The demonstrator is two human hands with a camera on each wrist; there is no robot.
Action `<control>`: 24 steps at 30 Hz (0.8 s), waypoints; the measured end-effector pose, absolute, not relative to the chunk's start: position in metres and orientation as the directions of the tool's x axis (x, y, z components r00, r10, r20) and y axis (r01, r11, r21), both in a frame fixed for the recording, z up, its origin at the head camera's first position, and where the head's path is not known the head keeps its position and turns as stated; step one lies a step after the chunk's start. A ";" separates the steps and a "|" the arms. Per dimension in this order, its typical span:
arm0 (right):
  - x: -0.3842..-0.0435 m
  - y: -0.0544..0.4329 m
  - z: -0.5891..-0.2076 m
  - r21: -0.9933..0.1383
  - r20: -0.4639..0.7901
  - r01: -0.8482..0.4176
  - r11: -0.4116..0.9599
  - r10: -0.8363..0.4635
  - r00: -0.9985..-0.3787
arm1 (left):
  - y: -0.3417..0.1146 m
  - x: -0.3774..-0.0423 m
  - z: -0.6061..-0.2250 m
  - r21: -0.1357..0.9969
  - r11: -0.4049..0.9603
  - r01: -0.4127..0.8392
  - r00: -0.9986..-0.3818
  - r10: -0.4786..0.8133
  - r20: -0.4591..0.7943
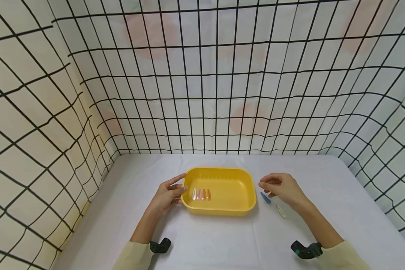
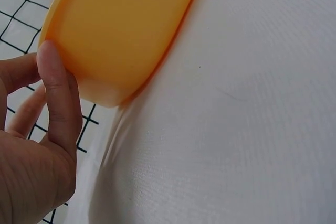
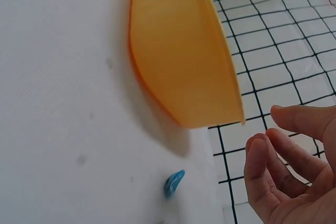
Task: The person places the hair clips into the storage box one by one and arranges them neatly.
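Note:
A yellow tray (image 1: 227, 210) sits on the white cloth, with several snap hair clips (image 1: 204, 194) lined up inside it toward the left. My left hand (image 1: 167, 195) grips the tray's left end, thumb at the rim; the left wrist view shows the fingers (image 2: 51, 69) against that end. To the right of the tray, my right hand (image 1: 283, 189) hovers with bent, loose fingers and nothing visible between thumb and fingertips. A blue hair clip (image 1: 265, 198) lies just below those fingertips, apart from them in the right wrist view. Nearer me lies a whitish hair clip (image 1: 281, 211).
A black wire grid (image 1: 217, 98) backed by white sheeting stands behind the table and along both sides. White cloth (image 1: 222, 242) covers the tabletop. Each wrist wears a black camera mount (image 1: 160, 246).

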State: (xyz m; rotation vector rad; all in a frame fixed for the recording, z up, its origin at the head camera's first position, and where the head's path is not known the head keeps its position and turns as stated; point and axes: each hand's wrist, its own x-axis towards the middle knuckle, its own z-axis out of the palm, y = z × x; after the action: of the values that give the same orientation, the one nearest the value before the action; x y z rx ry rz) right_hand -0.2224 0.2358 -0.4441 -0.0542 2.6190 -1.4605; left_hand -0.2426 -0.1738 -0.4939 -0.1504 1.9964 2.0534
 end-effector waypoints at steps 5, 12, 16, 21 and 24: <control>-0.215 0.249 -0.453 -0.833 -0.117 0.052 0.550 -0.084 -0.989 | -0.173 -0.242 -0.493 0.965 -0.014 -0.263 -0.958 0.125 -0.259; -0.200 0.270 -0.468 -0.801 -0.155 0.087 0.592 -0.065 -0.986 | -0.173 -0.242 -0.493 0.964 -0.015 -0.265 -0.956 0.133 -0.261; -0.192 0.279 -0.474 -0.802 -0.173 0.109 0.588 -0.054 -0.983 | -0.175 -0.242 -0.494 0.963 -0.018 -0.268 -0.955 0.133 -0.263; -0.187 0.285 -0.482 -0.797 -0.195 0.132 0.590 -0.045 -0.980 | -0.175 -0.242 -0.493 0.964 -0.021 -0.266 -0.956 0.133 -0.261; -0.183 0.289 -0.488 -0.786 -0.200 0.134 0.604 -0.043 -0.979 | -0.173 -0.242 -0.492 0.963 -0.017 -0.270 -0.954 0.136 -0.266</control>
State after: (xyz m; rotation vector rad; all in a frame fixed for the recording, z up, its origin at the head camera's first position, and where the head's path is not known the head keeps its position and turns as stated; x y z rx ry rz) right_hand -0.1830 0.2886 -0.4883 0.0753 2.6309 -1.3141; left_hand -0.2417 -0.1735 -0.4922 -0.1406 1.9795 2.0522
